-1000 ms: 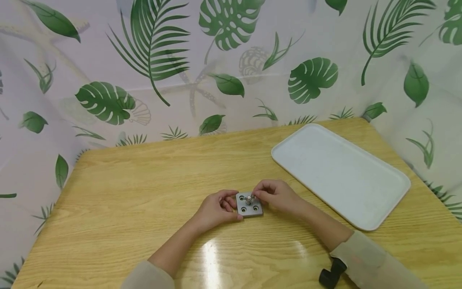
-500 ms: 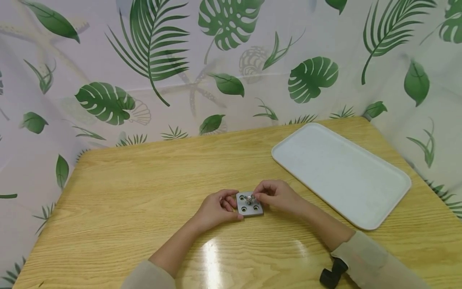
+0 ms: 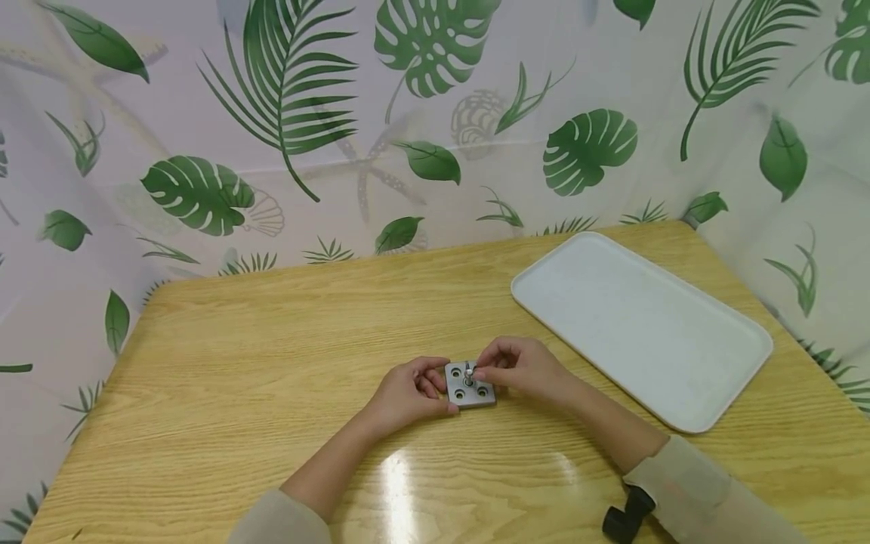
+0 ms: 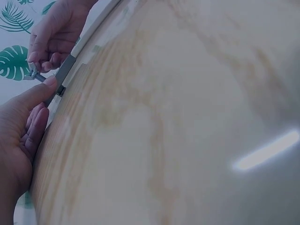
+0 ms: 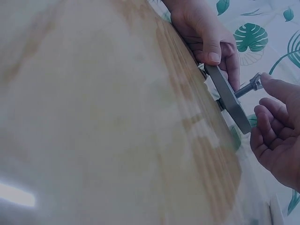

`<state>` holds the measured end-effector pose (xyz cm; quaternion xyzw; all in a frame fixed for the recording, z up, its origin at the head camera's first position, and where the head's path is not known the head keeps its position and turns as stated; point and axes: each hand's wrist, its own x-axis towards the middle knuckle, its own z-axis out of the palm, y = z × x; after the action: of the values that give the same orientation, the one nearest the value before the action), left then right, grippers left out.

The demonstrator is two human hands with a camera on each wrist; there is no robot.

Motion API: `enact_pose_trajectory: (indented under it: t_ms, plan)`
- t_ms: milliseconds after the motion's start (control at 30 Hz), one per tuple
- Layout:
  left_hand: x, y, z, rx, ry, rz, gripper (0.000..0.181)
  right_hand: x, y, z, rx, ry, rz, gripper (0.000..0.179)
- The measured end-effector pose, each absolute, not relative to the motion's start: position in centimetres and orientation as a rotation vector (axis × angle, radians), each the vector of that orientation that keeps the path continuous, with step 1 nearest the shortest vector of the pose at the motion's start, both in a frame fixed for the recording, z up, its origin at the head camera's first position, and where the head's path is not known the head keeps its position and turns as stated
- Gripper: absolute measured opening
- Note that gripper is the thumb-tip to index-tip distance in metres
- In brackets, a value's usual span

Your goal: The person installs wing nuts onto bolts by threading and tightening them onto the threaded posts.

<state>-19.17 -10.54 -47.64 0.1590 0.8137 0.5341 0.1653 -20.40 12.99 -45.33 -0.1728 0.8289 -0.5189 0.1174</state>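
While the left hand [image 3: 411,393] pinches a metal plate [image 3: 470,398] below centre-frame, the right hand [image 3: 522,368] touches the wing bolt [image 5: 249,87], its grip unclear.

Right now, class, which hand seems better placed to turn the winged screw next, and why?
Probably the right hand: its thumb is at the head of the winged screw, while the left hand is busy gripping the metal plate.
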Motion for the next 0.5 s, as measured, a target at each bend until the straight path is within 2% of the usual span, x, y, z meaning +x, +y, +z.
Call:
enact_pose_trajectory:
  t_ms: [233, 500]
  plan:
    - [-19.3, -10.6, -47.7, 0.461, 2.318, 1.521, 0.07, -20.5, 12.6, -45.3, -0.516, 2.465, -1.524, 0.028]
    - [-19.2, -10.6, -47.8, 0.465, 2.316, 1.521, 0.071, -20.6, 11.9, -45.1, -0.543, 2.455, -1.529, 0.026]
